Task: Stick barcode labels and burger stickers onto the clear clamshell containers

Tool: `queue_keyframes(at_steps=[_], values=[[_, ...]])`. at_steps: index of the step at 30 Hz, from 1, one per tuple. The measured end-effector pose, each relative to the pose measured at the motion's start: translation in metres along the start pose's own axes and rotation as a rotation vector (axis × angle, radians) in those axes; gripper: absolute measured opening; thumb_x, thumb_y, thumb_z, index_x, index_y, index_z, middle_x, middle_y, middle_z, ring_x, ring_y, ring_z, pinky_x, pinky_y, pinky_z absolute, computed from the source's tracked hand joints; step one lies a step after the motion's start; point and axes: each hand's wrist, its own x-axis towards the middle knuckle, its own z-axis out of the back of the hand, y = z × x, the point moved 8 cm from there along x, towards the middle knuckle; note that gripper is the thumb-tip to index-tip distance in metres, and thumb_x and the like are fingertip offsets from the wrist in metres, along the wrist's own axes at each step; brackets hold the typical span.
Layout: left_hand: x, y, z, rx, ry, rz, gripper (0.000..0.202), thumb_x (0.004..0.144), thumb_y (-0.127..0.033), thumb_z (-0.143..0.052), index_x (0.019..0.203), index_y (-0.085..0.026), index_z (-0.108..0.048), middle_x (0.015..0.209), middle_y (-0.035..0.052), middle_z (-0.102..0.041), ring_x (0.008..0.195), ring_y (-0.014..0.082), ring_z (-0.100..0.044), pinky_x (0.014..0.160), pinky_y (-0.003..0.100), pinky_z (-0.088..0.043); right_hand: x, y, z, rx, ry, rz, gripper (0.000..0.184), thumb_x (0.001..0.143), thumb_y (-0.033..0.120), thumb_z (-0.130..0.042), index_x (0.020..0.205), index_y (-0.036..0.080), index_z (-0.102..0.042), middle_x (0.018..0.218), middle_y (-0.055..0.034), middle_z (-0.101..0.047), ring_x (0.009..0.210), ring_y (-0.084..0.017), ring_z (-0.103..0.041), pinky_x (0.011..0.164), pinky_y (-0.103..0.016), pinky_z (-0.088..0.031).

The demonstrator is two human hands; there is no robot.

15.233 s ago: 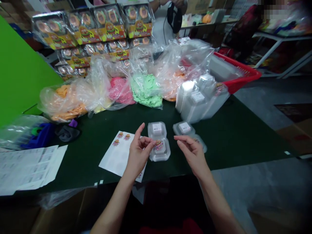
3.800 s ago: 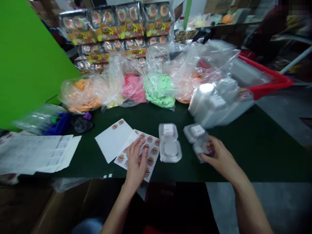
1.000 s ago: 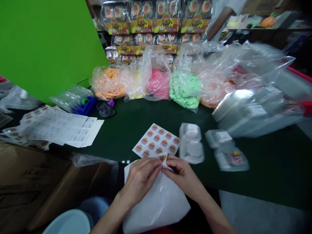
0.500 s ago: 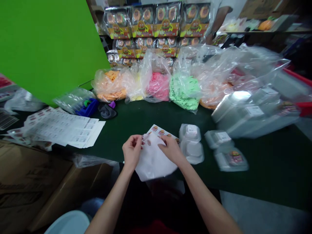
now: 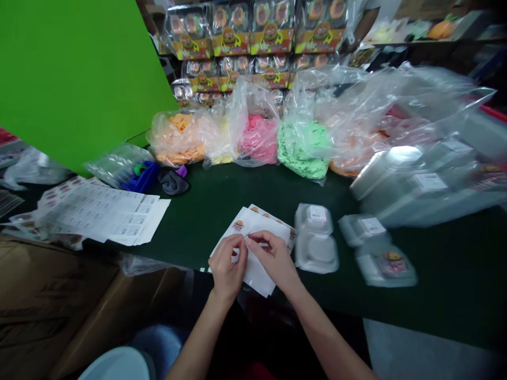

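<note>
A mostly white sticker sheet lies at the table's front edge, its lower corner overhanging. One burger sticker shows near its top left. Under its upper right side, another sheet with burger stickers peeks out. Above the white sheet, my left hand and my right hand meet with pinched fingertips; whatever sits between them is too small to make out. Just right of my right hand rests an open clear clamshell box. Farther right is a second open clamshell bearing a burger sticker.
Printed label sheets and a blue tape dispenser lie left. Bags of orange, pink and green pieces line the back, before stacked burger-toy packs. Stacked clear boxes stand right. A person's arm shows behind.
The white sheet, lifted and curled before, now lies flatter with its burger sticker visible. My hands have come together, the left moving right and down. The person's arm behind has shifted.
</note>
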Motion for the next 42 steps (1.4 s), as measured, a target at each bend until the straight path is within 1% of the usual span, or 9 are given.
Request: queue_keyframes(at_steps=[7,13,18,25,28,32,36,39,42], values=[[-0.017,-0.047,-0.002,0.019,0.193,-0.196,0.014,0.101,-0.018,-0.066,0.113,-0.021,-0.073,0.113,0.0107,-0.079,0.101,0.0227,-0.077,0.086,0.037,-0.065,-0.016,-0.022,0.014,0.262,-0.101,-0.136,0.025,0.083,0.045,-0.079,0.08,0.02,-0.073,0.083,-0.0033,-0.075,0.08,-0.021,-0.068,0.074,-0.032,-0.054],[0.019,-0.068,0.014,-0.048,0.352,-0.153,0.024,0.102,-0.023,-0.068,0.126,-0.024,-0.07,0.121,0.0112,-0.075,0.112,0.0247,-0.07,0.089,0.039,-0.062,-0.033,0.016,0.029,0.063,0.065,-0.039,0.015,0.089,0.035,-0.068,0.081,0.022,-0.071,0.081,-0.001,-0.072,0.075,-0.018,-0.062,0.069,-0.03,-0.047],[0.034,-0.095,0.0,-0.062,0.612,-0.281,0.009,0.105,-0.019,-0.063,0.101,-0.021,-0.07,0.102,0.0062,-0.073,0.099,0.0205,-0.068,0.09,0.036,-0.056,-0.049,0.039,0.036,-0.071,0.125,0.048,0.014,0.09,0.026,-0.063,0.081,0.023,-0.073,0.084,-0.0013,-0.072,0.078,-0.019,-0.063,0.071,-0.031,-0.047],[0.051,-0.115,-0.001,-0.14,0.302,-0.19,0.007,0.103,-0.02,-0.066,0.099,-0.021,-0.071,0.109,0.0059,-0.07,0.103,0.0201,-0.067,0.093,0.034,-0.053,-0.085,0.039,0.118,0.139,-0.246,0.004,0.039,0.091,0.04,-0.075,0.127,0.026,-0.077,0.096,-0.0045,-0.077,0.086,-0.022,-0.07,0.086,-0.039,-0.057],[0.06,-0.124,-0.022,-0.233,0.321,-0.077,0.009,0.102,-0.024,-0.068,0.094,-0.022,-0.072,0.104,0.0044,-0.07,0.099,0.0196,-0.066,0.091,0.033,-0.05,-0.103,0.031,0.17,0.159,-0.449,0.014,0.03,0.087,0.045,-0.081,0.11,0.026,-0.083,0.088,-0.0045,-0.078,0.083,-0.022,-0.071,0.084,-0.039,-0.059],[0.058,-0.127,-0.084,-0.333,0.579,0.072,0.014,0.1,-0.027,-0.066,0.091,-0.02,-0.074,0.089,0.0023,-0.072,0.079,0.016,-0.06,0.078,0.029,-0.047,-0.117,0.01,0.211,0.185,-0.615,-0.017,0.026,0.082,0.046,-0.086,0.097,0.024,-0.085,0.079,-0.0029,-0.076,0.077,-0.018,-0.068,0.079,-0.034,-0.058],[0.048,-0.11,-0.131,-0.486,0.736,0.284,0.016,0.093,-0.03,-0.074,0.103,-0.019,-0.075,0.082,0.0013,-0.072,0.074,0.0153,-0.062,0.071,0.028,-0.047,-0.122,-0.007,0.214,0.223,-0.628,-0.052,0.026,0.08,0.044,-0.086,0.096,0.024,-0.085,0.078,-0.0026,-0.076,0.075,-0.018,-0.067,0.077,-0.032,-0.056],[0.043,-0.1,-0.145,-0.589,0.774,0.403,0.058,0.088,-0.031,-0.08,0.141,-0.019,-0.06,0.083,-0.0001,-0.074,0.078,0.0166,-0.069,0.074,0.028,-0.05,-0.121,-0.016,0.21,0.25,-0.61,-0.073,0.027,0.08,0.045,-0.085,0.096,0.023,-0.085,0.078,-0.0031,-0.076,0.076,-0.018,-0.068,0.077,-0.033,-0.056],[0.04,-0.097,-0.148,-0.61,0.793,0.458,0.071,0.086,-0.031,-0.081,0.149,-0.018,-0.051,0.083,-0.0004,-0.075,0.077,0.0155,-0.07,0.074,0.027,-0.051,-0.118,-0.02,0.208,0.277,-0.599,-0.083,0.028,0.08,0.045,-0.085,0.097,0.022,-0.085,0.079,-0.0036,-0.077,0.076,-0.019,-0.068,0.078,-0.034,-0.057]])
